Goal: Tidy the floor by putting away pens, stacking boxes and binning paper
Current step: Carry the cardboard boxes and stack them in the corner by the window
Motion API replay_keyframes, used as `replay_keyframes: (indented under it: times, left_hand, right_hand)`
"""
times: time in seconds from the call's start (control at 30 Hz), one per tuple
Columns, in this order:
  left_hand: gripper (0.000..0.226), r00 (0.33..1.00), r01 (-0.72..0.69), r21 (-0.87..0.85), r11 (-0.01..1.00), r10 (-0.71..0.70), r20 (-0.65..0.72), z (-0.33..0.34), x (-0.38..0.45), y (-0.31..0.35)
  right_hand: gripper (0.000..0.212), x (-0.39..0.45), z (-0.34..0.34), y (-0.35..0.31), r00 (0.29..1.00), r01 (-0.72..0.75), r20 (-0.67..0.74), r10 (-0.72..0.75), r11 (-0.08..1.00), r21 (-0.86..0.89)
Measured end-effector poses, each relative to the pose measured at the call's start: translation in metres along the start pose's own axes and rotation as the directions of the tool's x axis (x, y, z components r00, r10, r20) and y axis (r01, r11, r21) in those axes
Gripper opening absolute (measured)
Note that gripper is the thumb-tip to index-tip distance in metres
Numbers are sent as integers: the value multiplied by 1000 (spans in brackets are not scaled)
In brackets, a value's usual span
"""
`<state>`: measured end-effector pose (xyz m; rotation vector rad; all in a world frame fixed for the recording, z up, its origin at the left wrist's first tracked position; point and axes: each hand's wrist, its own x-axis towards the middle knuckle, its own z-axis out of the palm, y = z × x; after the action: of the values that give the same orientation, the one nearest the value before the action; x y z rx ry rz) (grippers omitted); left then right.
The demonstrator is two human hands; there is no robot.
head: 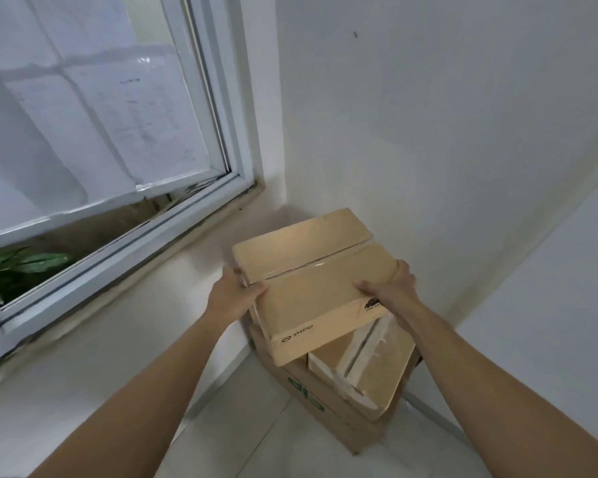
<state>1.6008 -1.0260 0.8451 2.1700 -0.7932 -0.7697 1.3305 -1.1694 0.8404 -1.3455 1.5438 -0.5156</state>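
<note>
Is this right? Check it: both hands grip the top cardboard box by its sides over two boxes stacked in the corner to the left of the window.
One detail is wrong. The head view shows the stack in the corner to the right of the window, not its left. The rest holds: the left hand and right hand grip the top cardboard box by its sides over the middle box and bottom box.

Both bare forearms reach forward and slightly inward from the lower corners of the view. The left hand [233,294] grips the left end of a tan cardboard box [311,284], thumb on top, fingers curled round the edge. The right hand [390,288] clasps the right end, thumb lying across the top, fingers wrapped over the far side.
</note>
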Motion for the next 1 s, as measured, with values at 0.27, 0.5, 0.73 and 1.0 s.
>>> replay_keyframes:
  times: [0.27,0.5,0.73,1.0]
  left_hand:
    - [98,981,-184,568,802,187,54,7,76,53]
    - [48,926,-360,424,831,262,272,26,78,80]
    - [30,832,-517,348,782,363,419,89,61,101]
    - [19,816,-465,280,840,284,504,160,53,107]
  right_hand:
    - [73,2,35,0,947,-261,-119,297,932,251]
    - [55,1,27,10,932,-353,34,361,880,317]
    - [44,11,-45,41,904,-316,-228,362,924,214]
    - [70,41,-90,85,885,-319,-293,362,930,184]
